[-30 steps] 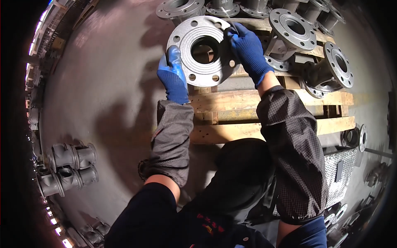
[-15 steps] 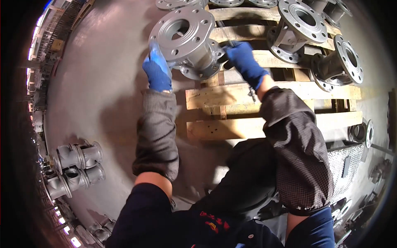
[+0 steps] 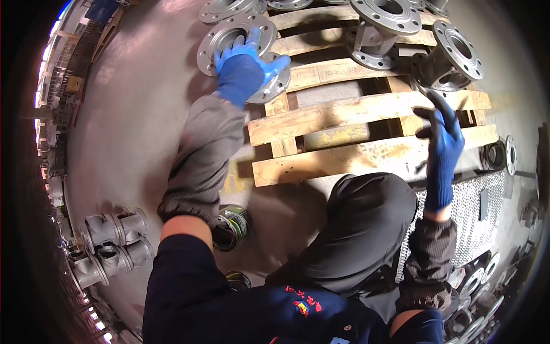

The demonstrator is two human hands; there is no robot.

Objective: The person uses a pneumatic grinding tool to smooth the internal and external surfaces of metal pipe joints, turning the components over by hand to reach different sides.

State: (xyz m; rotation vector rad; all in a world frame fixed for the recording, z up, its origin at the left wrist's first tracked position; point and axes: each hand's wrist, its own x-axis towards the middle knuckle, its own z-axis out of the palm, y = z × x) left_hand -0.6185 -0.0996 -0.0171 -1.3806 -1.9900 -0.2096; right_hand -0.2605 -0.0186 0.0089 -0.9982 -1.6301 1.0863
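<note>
A grey flanged metal valve body (image 3: 263,38) stands at the left end of the wooden pallet (image 3: 321,127). My left hand (image 3: 239,71), in a blue glove, rests on its upper flange with the fingers spread, covering part of the central bore. My right hand (image 3: 444,137), gloved too, is raised over the pallet's right end with its fingers apart; no held thing shows in it. Just beyond those fingertips, a second flanged valve body (image 3: 452,54) lies tilted. Another upright flanged valve body (image 3: 375,40) stands between the two.
More flanged castings (image 3: 226,8) line the pallet's far side. Several grey castings (image 3: 112,241) are grouped on the floor at left. To the right are a silver textured box (image 3: 472,221), a loose ring flange (image 3: 511,155) and more flanges. My bent knee (image 3: 378,200) is close to the pallet's near edge.
My left hand has moved from the flange's side onto its top. My right hand has left the casting's lower flange and swung right, toward me. The whole view has shifted slightly.
</note>
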